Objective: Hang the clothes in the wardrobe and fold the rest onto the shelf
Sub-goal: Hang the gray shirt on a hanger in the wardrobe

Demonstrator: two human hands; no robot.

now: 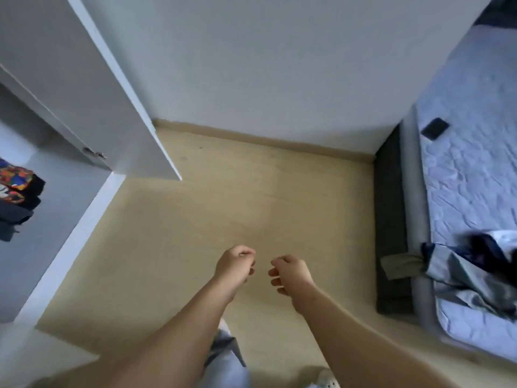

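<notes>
My left hand (235, 266) and my right hand (291, 273) hang side by side over the beige floor, fingers loosely curled, holding nothing. A heap of unfolded clothes (472, 273), grey and dark blue, lies on the bed at the right, well away from my right hand. An olive piece (400, 265) droops over the bed's edge beside the heap. The white wardrobe (70, 208) stands at the left with its door (92, 88) swung open. Folded clothes (16, 191), one brightly patterned, sit stacked on its shelf at the far left edge.
The bed (461, 177) has a pale quilted cover and a dark base running along the right side. A dark phone (435, 128) lies on it near the wall. A white wall closes off the far side of the floor (237, 197).
</notes>
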